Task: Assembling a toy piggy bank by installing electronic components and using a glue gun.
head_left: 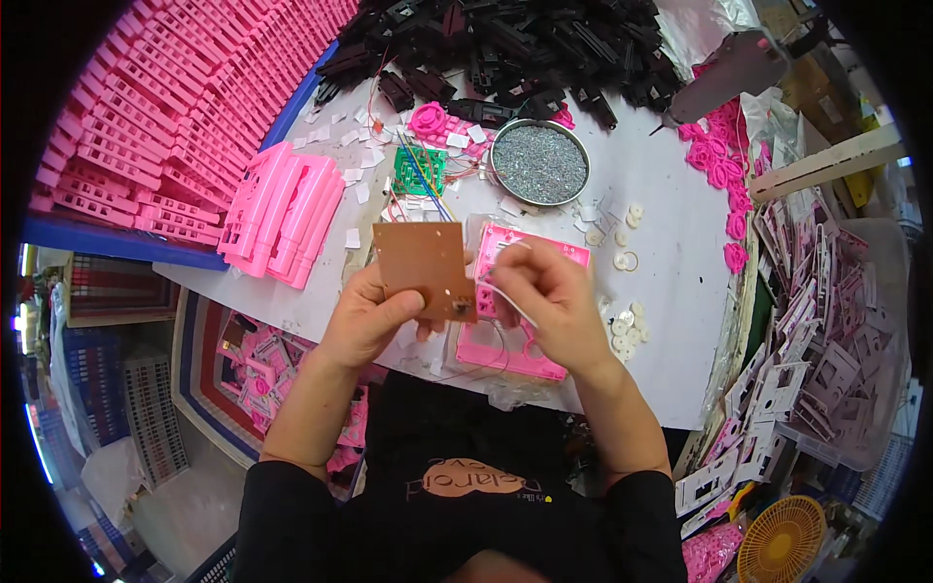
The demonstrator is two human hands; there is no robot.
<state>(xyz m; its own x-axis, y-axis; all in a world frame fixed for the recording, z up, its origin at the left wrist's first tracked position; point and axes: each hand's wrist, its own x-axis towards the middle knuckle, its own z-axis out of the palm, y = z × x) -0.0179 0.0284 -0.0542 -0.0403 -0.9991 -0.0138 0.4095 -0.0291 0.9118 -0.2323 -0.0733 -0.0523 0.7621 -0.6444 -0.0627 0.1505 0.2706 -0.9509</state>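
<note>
My left hand (364,316) grips a brown circuit board (423,267) upright above the table's near edge, thumb on its plain face. To its right, my right hand (556,306) is closed with the fingertips pinching a thin white strip (515,299), close to the board but apart from it. Below the right hand lies a pink plastic housing (566,255), partly hidden by the fingers. Nearer to me is another pink plastic part (505,356), with thin wires across it. Behind the brown board sits a green circuit board (413,175) with coloured wires.
A round metal tin of screws (539,163) stands at the centre back, before piled black plastic parts (515,49). Pink housings (282,214) are stacked at left. White paper bits, small white wheels (622,340) and pink rose-shaped pieces (714,160) lie about. A power screwdriver (729,78) hangs upper right.
</note>
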